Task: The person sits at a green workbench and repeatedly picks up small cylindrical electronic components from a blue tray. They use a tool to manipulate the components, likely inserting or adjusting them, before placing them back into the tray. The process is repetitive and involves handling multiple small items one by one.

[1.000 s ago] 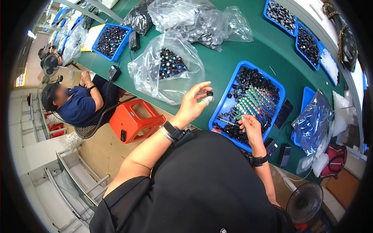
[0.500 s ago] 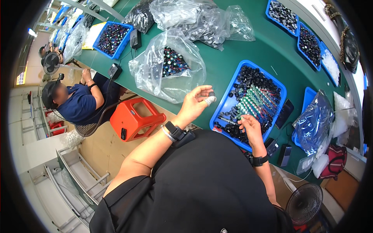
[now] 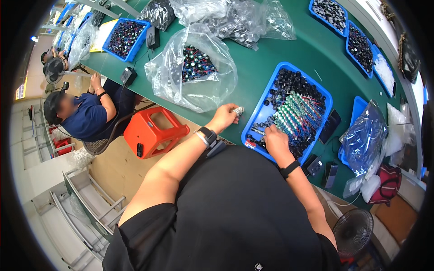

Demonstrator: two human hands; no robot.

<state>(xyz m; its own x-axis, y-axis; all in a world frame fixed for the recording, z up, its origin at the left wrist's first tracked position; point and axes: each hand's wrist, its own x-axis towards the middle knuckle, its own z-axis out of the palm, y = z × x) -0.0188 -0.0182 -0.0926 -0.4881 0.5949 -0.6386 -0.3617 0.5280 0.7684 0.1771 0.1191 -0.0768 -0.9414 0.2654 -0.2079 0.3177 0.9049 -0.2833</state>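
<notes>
My left hand is closed at the left of the blue tray, fingers curled against a thumb covered in a silvery wrap. Whatever lies between those fingers is hidden. Inside the tray's near left part, my right hand reaches down with its fingertips pinched together; what they grip cannot be made out. A thin pale strip lies beside these fingertips. Rows of small round green-and-white parts with red and blue wires fill the tray's middle, and loose black round caps surround them.
An open clear bag of wired parts lies left of the tray. More filled blue trays stand on the green table. A phone lies right. A red stool and a seated person are at left.
My right hand has moved left and farther into the tray. My left hand has curled in and turned; the black cap at its fingertips earlier no longer shows.
</notes>
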